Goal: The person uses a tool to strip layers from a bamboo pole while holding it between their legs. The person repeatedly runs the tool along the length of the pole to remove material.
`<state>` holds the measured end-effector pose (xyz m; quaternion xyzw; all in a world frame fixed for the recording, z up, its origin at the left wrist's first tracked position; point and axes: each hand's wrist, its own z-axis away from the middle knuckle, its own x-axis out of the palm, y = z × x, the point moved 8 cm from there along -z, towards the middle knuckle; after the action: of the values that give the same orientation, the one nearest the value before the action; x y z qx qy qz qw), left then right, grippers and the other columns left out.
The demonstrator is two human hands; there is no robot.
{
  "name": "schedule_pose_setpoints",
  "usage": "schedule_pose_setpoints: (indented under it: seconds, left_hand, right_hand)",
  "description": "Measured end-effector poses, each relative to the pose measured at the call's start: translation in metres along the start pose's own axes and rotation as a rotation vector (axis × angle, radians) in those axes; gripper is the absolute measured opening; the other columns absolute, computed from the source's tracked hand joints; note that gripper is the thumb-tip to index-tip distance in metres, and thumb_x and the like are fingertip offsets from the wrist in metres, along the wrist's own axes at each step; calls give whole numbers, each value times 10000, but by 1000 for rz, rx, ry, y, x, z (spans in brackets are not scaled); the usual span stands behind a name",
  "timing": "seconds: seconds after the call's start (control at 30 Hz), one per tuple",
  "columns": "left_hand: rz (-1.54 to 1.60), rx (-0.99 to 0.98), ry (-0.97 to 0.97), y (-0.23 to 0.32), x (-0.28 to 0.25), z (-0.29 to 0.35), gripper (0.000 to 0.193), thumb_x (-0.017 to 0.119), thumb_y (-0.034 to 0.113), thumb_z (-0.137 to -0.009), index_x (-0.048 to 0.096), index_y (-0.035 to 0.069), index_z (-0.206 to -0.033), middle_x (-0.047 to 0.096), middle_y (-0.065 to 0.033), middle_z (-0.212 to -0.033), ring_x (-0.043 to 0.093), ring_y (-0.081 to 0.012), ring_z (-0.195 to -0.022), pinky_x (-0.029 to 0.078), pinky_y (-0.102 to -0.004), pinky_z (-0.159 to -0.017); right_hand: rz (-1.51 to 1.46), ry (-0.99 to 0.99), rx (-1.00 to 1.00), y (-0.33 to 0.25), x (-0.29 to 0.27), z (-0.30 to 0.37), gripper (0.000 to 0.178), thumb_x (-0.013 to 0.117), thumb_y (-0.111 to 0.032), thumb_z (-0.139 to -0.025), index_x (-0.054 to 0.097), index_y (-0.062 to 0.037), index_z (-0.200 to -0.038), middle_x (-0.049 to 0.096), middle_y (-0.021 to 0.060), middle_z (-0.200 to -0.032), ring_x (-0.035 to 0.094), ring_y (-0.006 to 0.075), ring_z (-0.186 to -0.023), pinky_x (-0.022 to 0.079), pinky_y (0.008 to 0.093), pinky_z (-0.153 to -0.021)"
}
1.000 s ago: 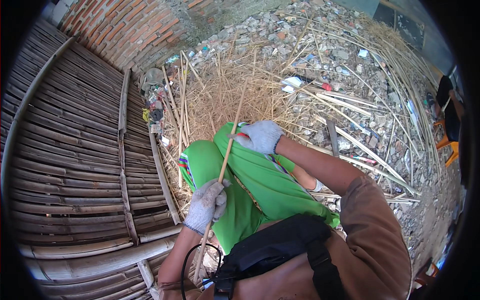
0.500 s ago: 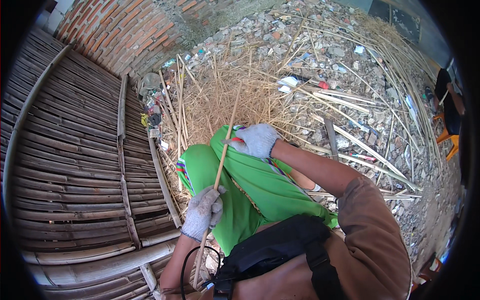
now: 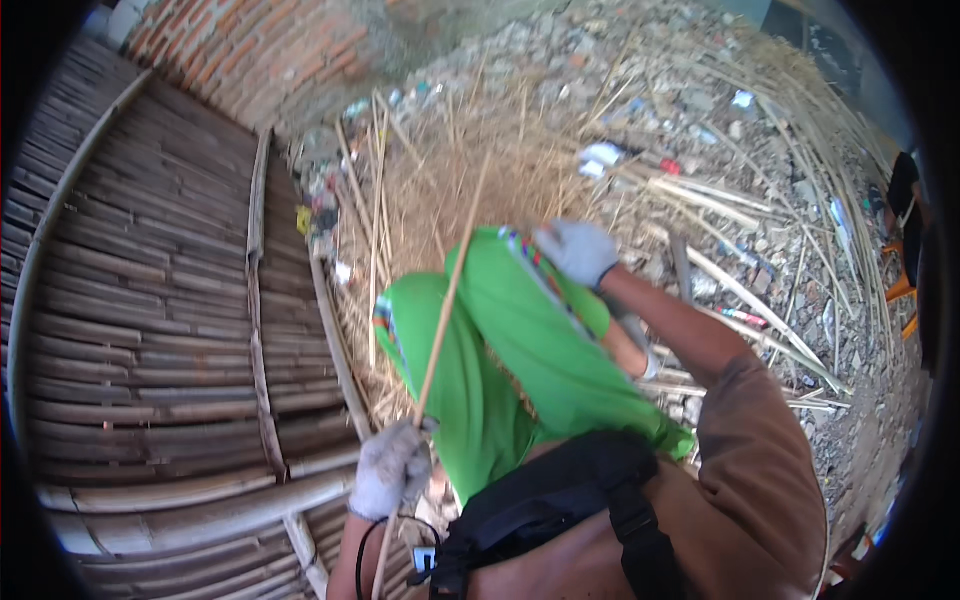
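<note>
My left hand (image 3: 392, 468), in a pale knit work glove, is closed round the lower part of a long, thin bamboo strip (image 3: 452, 285). The strip slants up and away past my knees, its far tip over the straw. My right hand (image 3: 578, 252), gloved the same way, rests by the outer side of my right knee. Its fingers look curled, but blur and the hand's own back hide whatever they hold. Green trousers (image 3: 540, 330) cover my bent legs.
A bamboo slat panel (image 3: 150, 330) fills the left side. Beyond my knees lies a heap of straw-like shavings (image 3: 440, 200). Split bamboo lengths (image 3: 745, 290) lie over rubble and litter on the right. A brick wall (image 3: 260, 50) stands behind; an orange stool (image 3: 900, 290) is far right.
My right hand has come off the strip and moved right, beside the knee. The red-handled knife it held against the strip no longer shows. My left hand has drawn slightly back with the strip.
</note>
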<state>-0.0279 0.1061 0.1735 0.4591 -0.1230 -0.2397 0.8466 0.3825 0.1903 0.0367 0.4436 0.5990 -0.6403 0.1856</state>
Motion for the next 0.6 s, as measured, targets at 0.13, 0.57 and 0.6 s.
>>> schedule_pose_setpoints:
  seconds: [0.13,0.57,0.6]
  left_hand:
    - [63,22,3,-8,-3,-7,385,545,289,-1155,612,-60,-1304,447,41,-675,367,-62,-451,275,-245,-396]
    - [162,-6,-160,5,61,-101,362,587,284,-1130,615,-31,-1306,532,19,-702,419,-96,-409,326,-263,-371]
    - [161,0,-165,5,62,-104,348,565,271,-1135,614,-31,-1302,536,15,-702,420,-99,-408,327,-267,-362]
  right_hand:
    - [-209,105,86,15,-20,3,643,435,-645,-1089,723,-72,-1051,754,271,-952,740,476,-935,582,571,-854]
    - [36,-329,-201,-79,0,1,649,425,-675,-1080,773,-128,-1117,789,232,-1036,766,449,-958,604,570,-856]
    - [47,-349,-220,-80,1,1,663,414,-680,-1081,785,-130,-1100,790,231,-1028,769,442,-945,607,568,-849]
